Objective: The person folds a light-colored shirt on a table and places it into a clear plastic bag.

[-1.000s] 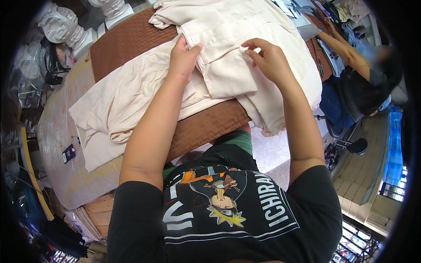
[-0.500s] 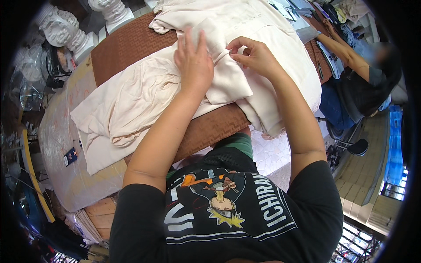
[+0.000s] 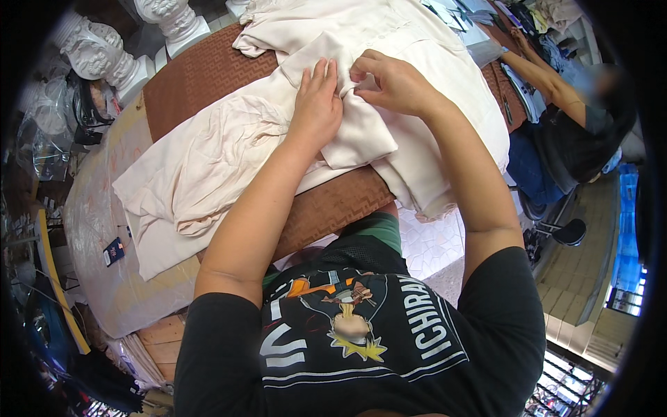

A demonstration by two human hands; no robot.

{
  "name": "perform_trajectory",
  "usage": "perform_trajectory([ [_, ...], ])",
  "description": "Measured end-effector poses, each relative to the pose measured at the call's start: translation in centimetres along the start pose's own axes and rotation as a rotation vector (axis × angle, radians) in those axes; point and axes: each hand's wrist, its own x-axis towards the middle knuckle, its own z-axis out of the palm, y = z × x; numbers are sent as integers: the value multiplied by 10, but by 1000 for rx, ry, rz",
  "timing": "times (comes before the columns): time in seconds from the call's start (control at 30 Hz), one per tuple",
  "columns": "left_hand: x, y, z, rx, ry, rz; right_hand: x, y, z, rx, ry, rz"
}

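Observation:
A cream garment (image 3: 451,90) of soft cloth lies spread and rumpled over the table, with a row of small button-like dots near its far part. My left hand (image 3: 318,104) rests flat on the cloth, fingers stretched out and close together, holding nothing. Just right of it, my right hand (image 3: 394,83) has its thumb and bent forefinger at a raised fold of the garment and pinches it. The cloth between the fingertips is partly hidden. A loose bunched part of the garment spreads left of my left forearm.
Brown patterned cloth (image 3: 201,76) covers part of the table (image 3: 90,278), whose left end is wrapped in clear plastic. A dark tag (image 3: 113,251) lies there. White ornate busts (image 3: 104,59) stand beyond. At right a co-worker's arm (image 3: 545,80) reaches over papers and folded cloth.
My left hand has slid slightly right and down, and its fingers have come together. My right hand has shifted a little left and up, its forefinger and thumb now wider apart.

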Motion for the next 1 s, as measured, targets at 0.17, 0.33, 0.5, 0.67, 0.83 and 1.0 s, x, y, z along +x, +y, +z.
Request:
perform_trajectory([
  [0.17,2,-1,-5,-20,-44,16,1,-5,-4,-34,-30,-41],
  [0.33,3,-3,-5,-18,0,80,4,-11,-4,-121,27,-176],
  [0.5,4,-3,-6,-29,-18,69,7,-9,13,-130,130,-156],
  [0.67,4,-3,-6,-34,-56,26,-5,-18,17,-65,297,197],
  [0.83,6,4,-12,19,-151,-48,-45,-17,2,-206,93,449],
  [1.0,7,5,-24,6,-195,-88,-75,-46,-16,166,67,676],
])
